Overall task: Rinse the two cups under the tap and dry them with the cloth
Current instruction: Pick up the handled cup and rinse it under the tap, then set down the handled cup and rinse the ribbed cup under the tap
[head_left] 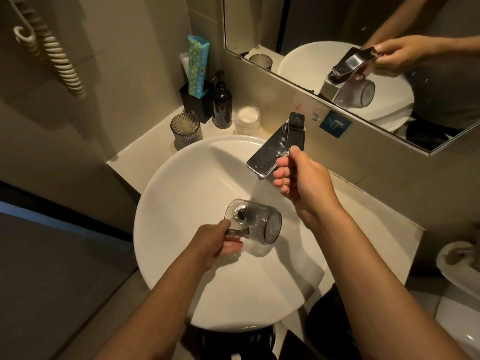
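Note:
My left hand [219, 245] grips the handle of a smoky glass cup [255, 222], which lies on its side over the drain of the white basin [181, 203]. My right hand [302, 178] pinches the lever of the chrome tap [275, 149], thumb on top and fingers curled below. No water stream is plainly visible. A second ribbed glass cup [185, 131] stands upright on the counter at the basin's back left. No cloth shows in view.
Behind the basin stand a black holder [196, 100] with a blue packet, a dark pump bottle [221, 102] and a wrapped stack of pads [246, 120]. A mirror [363, 48] hangs above. A toilet [459, 281] sits at right.

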